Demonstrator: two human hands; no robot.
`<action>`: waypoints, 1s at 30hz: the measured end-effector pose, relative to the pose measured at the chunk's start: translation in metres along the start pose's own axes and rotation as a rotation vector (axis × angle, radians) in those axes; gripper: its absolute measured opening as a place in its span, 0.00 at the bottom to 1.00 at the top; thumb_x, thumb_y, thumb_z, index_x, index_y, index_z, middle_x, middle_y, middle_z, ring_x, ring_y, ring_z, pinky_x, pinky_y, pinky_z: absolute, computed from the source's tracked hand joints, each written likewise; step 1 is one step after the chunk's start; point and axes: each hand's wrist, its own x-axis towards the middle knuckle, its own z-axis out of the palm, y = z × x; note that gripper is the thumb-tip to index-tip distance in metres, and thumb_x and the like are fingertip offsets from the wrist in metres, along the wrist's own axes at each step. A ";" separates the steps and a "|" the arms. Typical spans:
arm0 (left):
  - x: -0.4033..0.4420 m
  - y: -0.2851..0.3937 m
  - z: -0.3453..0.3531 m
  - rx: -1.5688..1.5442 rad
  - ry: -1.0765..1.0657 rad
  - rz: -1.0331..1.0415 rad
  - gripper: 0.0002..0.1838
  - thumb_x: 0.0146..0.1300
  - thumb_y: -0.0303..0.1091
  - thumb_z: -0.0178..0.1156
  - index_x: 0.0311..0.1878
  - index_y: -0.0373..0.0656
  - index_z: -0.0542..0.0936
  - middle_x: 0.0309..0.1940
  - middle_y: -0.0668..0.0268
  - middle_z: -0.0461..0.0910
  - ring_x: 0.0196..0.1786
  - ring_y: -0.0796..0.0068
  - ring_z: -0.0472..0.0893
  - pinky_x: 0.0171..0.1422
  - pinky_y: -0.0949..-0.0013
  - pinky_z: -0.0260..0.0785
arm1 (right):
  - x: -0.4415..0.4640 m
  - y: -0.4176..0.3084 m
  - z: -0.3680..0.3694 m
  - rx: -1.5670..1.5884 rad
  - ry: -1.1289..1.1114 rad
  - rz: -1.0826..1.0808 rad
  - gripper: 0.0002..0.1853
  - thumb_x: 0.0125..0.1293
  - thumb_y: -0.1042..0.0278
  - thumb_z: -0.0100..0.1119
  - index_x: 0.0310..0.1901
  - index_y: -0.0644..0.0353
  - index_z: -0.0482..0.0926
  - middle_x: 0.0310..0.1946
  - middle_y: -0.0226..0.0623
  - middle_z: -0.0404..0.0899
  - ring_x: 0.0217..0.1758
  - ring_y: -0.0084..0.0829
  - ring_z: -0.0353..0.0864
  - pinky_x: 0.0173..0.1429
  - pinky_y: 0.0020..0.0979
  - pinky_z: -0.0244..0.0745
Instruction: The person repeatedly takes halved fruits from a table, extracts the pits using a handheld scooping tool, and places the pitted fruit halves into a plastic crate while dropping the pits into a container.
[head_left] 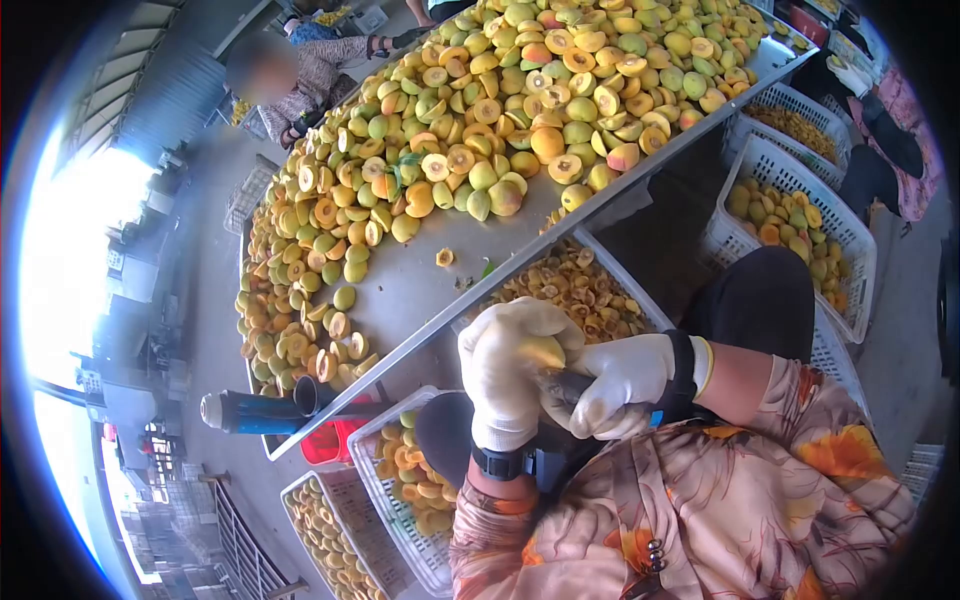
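Gloves [498, 375] are white, the shirt [720, 505] beige with orange flowers [850, 452], fruit [461, 160] yellow and green

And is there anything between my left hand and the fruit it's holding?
Only the white glove; nothing else visible does. Your left hand is curled around the fruit. Your right hand, gripping something dark, is right beside it, not between them.

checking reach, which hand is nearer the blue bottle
Left. In the picture, the left hand is right of the blue bottle, apart from it; the right hand is farther right.
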 end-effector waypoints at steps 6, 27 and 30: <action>-0.018 0.000 -0.026 -0.180 0.468 -0.124 0.27 0.81 0.54 0.49 0.50 0.34 0.81 0.36 0.54 0.86 0.36 0.66 0.84 0.44 0.68 0.78 | 0.013 0.017 -0.020 0.128 -0.215 -0.041 0.08 0.65 0.71 0.62 0.35 0.64 0.72 0.13 0.28 0.64 0.10 0.19 0.61 0.12 0.25 0.55; 0.178 -0.084 -0.153 1.191 0.130 -0.245 0.31 0.63 0.41 0.70 0.65 0.33 0.78 0.51 0.49 0.85 0.47 0.60 0.86 0.55 0.59 0.78 | 0.022 0.082 -0.133 -1.354 0.745 0.165 0.10 0.67 0.67 0.52 0.42 0.62 0.80 0.33 0.52 0.87 0.38 0.53 0.88 0.43 0.54 0.80; 0.217 -0.123 -0.144 1.366 -0.056 -0.144 0.35 0.61 0.45 0.74 0.66 0.34 0.77 0.51 0.49 0.85 0.50 0.57 0.85 0.57 0.58 0.77 | 0.023 0.080 -0.130 -1.268 0.723 0.137 0.13 0.74 0.63 0.47 0.45 0.62 0.79 0.34 0.52 0.86 0.39 0.55 0.87 0.44 0.54 0.79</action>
